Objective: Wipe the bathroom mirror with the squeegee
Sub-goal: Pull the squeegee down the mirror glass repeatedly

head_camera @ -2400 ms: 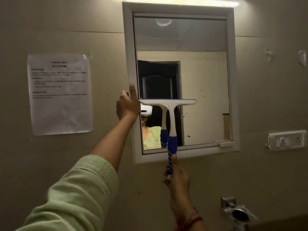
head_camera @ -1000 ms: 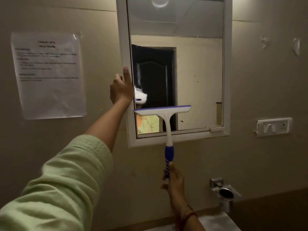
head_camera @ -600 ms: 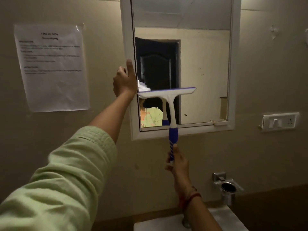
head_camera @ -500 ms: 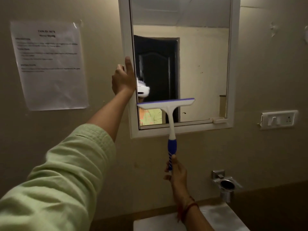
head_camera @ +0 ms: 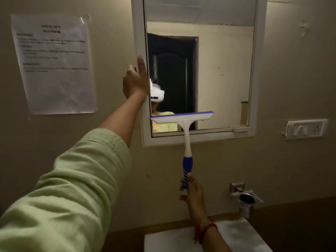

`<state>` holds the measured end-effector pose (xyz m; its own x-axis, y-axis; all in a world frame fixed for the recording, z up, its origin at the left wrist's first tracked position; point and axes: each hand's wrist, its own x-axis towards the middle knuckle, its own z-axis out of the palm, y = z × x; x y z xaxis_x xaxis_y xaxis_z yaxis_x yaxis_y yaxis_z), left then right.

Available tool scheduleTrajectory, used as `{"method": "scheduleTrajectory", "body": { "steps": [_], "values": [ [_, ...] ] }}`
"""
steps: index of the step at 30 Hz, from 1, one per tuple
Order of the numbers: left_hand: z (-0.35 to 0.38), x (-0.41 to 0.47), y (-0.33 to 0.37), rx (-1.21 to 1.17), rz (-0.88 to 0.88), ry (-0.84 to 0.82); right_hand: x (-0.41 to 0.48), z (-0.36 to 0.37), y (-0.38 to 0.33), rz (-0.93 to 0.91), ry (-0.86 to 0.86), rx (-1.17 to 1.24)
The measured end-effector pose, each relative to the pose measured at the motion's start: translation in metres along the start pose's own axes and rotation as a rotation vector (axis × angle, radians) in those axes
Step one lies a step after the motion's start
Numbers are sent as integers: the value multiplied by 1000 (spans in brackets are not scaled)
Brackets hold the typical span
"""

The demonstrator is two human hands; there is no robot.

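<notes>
A white-framed mirror [head_camera: 227, 70] hangs on the beige wall. The squeegee [head_camera: 187, 139] has a white blade head edged in blue and a blue grip. Its blade lies across the lower left of the glass, a little above the bottom frame. My right hand [head_camera: 190, 190] grips the end of the blue handle from below. My left hand [head_camera: 135, 82], in a light green sleeve, holds the mirror's left frame edge with the thumb pointing up.
A printed paper sheet [head_camera: 54, 64] is taped to the wall left of the mirror. A white switch plate [head_camera: 306, 127] sits at the right. A chrome holder [head_camera: 245, 197] juts from the wall above a white basin [head_camera: 236, 235].
The squeegee blade went down to the lower glass, came up once, then slid down again to just above the bottom frame. My left hand stayed on the frame.
</notes>
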<state>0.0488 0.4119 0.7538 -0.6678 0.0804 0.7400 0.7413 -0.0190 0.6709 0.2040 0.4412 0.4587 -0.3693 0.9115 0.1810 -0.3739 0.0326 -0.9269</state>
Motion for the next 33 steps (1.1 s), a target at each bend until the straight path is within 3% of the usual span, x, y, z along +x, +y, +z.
{"method": "scheduleTrajectory", "body": {
  "steps": [8, 15, 23, 29, 33],
  "values": [
    [2, 1, -1, 1, -4, 6, 13, 8, -37, -118, 15, -26],
    [1, 2, -4, -7, 10, -26, -7, -3, 27, 16, 84, -36],
    [1, 5, -5, -18, 9, -37, 3, -1, -7, -117, 98, -75],
    [0, 4, -2, -15, -4, -44, -15, -6, 26, -2, 85, -68],
    [0, 4, -3, -18, 3, -36, -13, 3, 16, -23, 84, -51]
  ]
}}
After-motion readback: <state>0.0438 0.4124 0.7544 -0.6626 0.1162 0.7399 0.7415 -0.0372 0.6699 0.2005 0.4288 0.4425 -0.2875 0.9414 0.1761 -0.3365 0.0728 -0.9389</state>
